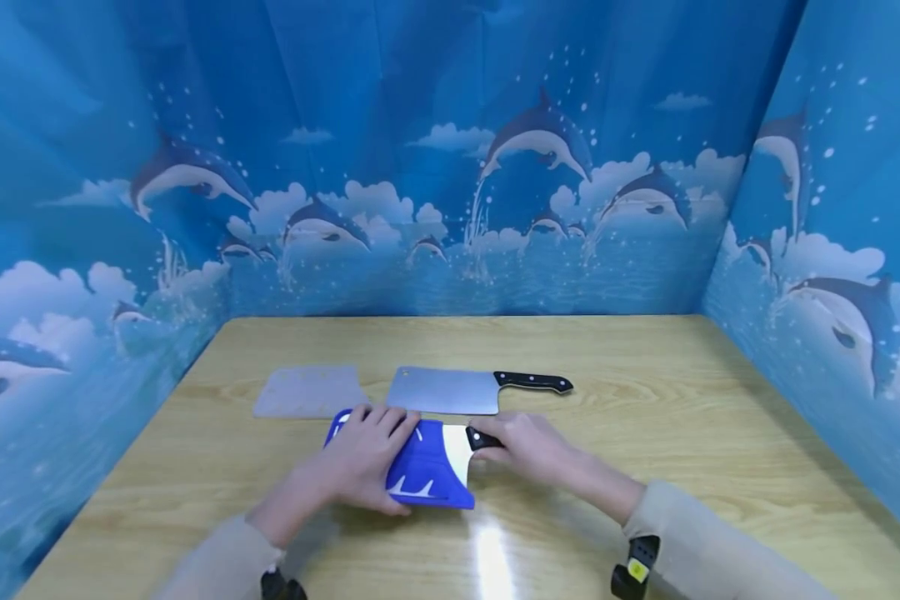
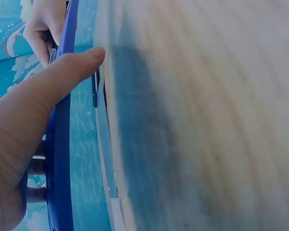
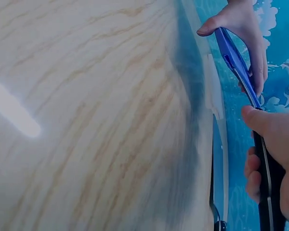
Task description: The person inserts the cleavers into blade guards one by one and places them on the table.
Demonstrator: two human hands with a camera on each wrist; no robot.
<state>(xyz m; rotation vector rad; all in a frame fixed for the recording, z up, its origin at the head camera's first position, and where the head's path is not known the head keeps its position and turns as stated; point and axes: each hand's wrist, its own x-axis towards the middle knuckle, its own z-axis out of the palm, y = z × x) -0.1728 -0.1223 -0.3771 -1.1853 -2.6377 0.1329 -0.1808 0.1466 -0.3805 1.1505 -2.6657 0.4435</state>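
Above the table's near half is a cleaver (image 1: pixel 457 454) whose blade sits mostly inside a blue blade cover (image 1: pixel 427 462) with white markings. My left hand (image 1: pixel 367 458) grips the cover at its left end, fingers over the far edge and thumb at the near edge. Round the black handle (image 3: pixel 269 187) my right hand (image 1: pixel 528 446) is closed. In the left wrist view the cover (image 2: pixel 62 159) stands edge-on beside the thumb. Just behind lies a second cleaver (image 1: pixel 446 392), bare-bladed, its black handle pointing right.
A whitish translucent sheet-like cover (image 1: pixel 311 392) lies flat left of the second cleaver. The wood-grain table (image 1: pixel 630 358) is bounded at the back and sides by blue dolphin-print curtains (image 1: pixel 435 167). A bright light reflection (image 1: pixel 492 558) shows near the front.
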